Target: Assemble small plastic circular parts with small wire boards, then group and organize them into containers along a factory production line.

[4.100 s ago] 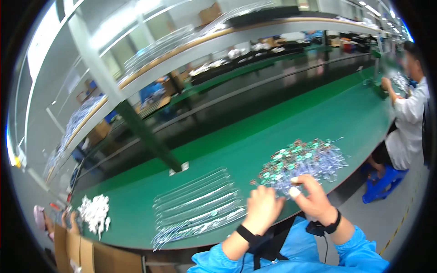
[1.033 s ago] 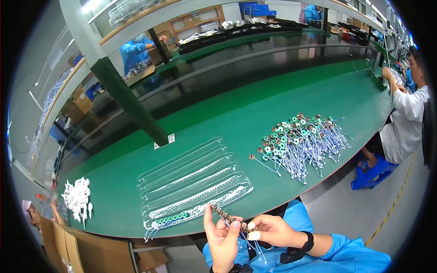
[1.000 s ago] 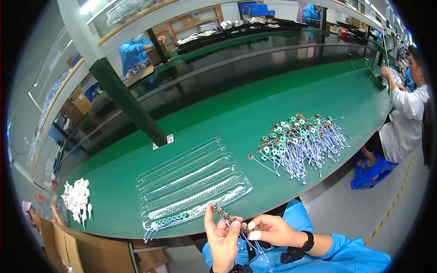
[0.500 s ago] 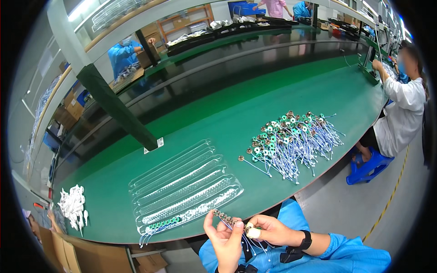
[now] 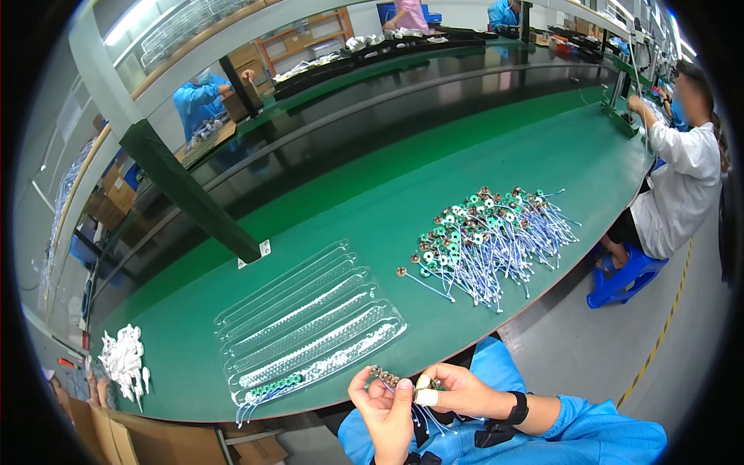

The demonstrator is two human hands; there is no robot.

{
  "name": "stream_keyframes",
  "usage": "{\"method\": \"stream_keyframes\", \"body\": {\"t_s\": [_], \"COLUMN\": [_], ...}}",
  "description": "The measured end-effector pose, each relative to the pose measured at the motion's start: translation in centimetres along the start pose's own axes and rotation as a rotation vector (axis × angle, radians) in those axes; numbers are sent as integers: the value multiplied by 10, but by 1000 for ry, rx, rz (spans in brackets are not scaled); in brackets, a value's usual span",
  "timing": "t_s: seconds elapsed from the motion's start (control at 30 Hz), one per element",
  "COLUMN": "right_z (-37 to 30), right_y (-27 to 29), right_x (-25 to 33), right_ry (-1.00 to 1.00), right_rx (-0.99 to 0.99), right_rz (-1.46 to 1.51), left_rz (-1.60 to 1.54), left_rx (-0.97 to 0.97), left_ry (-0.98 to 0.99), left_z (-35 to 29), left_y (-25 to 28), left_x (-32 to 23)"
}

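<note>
My left hand [image 5: 385,415] is closed on a short row of small round metal discs with wires [image 5: 385,376], pinched between thumb and fingers in front of the table edge. Thin blue and white leads hang below. Beside it my right hand [image 5: 465,391], with white covers on its thumb and a fingertip, is closed on more of these discs; its fingers partly hide them. Left of my hands lies a clear ribbed plastic tray [image 5: 298,329]. In its nearest groove sits a row of green-faced discs [image 5: 275,385], their leads hanging over the table edge.
A large pile of wired discs [image 5: 488,240] lies on the green table [image 5: 349,209] to the right. White pieces [image 5: 122,353] are heaped at the far left. A dark-wrapped post [image 5: 190,190] rises from the table. One person [image 5: 682,170] sits at the right; others work farther back.
The whole view has shifted slightly. Both hands stay together with the discs, and the row between my left fingers now sits a little closer to my right hand.
</note>
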State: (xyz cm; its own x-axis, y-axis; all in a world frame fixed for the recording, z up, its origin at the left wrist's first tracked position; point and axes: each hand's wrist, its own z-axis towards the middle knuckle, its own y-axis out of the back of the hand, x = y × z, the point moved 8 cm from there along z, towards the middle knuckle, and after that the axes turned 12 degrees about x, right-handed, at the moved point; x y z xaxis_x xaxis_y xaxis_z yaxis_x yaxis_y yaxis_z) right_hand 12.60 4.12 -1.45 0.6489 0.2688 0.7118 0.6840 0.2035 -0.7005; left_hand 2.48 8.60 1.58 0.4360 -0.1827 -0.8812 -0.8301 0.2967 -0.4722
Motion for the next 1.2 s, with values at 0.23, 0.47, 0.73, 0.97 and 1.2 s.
{"method": "stream_keyframes", "body": {"t_s": [0.23,0.47,0.73,0.97,1.2], "right_z": [0,-1,-3,-5,-3], "right_y": [0,9,2,4,1], "right_x": [-2,-10,-2,-3,13], "right_ry": [3,-9,-54,5,23], "right_rx": [52,44,22,47,-38], "right_rz": [-78,136,-8,118,-198], "left_rz": [-54,-21,115,40,92], "left_rx": [25,17,33,55,39], "left_ry": [167,92,44,116,81], "left_z": [-1,-1,-3,-4,-5], "left_y": [10,-1,7,5,8], "left_x": [13,4,13,13,12]}}
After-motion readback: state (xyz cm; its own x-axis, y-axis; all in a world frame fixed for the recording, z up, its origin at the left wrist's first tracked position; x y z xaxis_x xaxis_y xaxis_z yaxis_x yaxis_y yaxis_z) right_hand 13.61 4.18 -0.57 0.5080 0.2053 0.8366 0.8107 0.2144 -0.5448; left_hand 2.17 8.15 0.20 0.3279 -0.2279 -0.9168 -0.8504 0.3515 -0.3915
